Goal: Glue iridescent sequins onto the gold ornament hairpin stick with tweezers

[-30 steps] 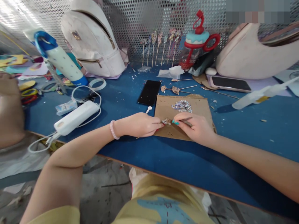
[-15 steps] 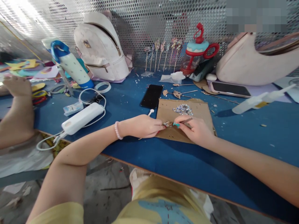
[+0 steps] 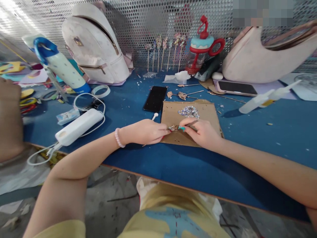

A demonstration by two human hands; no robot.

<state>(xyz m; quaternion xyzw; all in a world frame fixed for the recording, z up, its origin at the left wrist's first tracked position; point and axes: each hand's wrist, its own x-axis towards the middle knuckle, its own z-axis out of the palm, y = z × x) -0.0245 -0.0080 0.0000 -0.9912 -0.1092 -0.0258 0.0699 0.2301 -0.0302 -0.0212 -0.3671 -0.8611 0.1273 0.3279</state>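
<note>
My left hand (image 3: pixel 151 131), with a pink bead bracelet, is closed on a small gold-coloured ornament (image 3: pixel 173 128) on a thin stick. The ornament lies over a piece of cardboard (image 3: pixel 170 139). My right hand (image 3: pixel 204 134) pinches a slim dark tool (image 3: pixel 192 123) close beside it. Something teal shows at the right fingertips; I cannot tell whether it is nails or part of the tool. Just beyond is a pile of glittering small stones (image 3: pixel 188 111) on the cardboard. A white round-ended stick (image 3: pixel 155 116) pokes out behind my left hand.
A black phone (image 3: pixel 155 99) lies left of the cardboard, gold ornaments on sticks (image 3: pixel 182 95) behind it. A white power bank (image 3: pixel 79 127) with cable is left, a glue bottle (image 3: pixel 256 104) right. Bags, a bottle and a red-handled cup (image 3: pixel 201 44) line the mesh. Another person's limb (image 3: pixel 11 119) is far left.
The whole view has shifted, so things sit a little further left and higher. Both hands keep their hold, and the tool stays close to the ornament. The other person's limb appears in a different pose.
</note>
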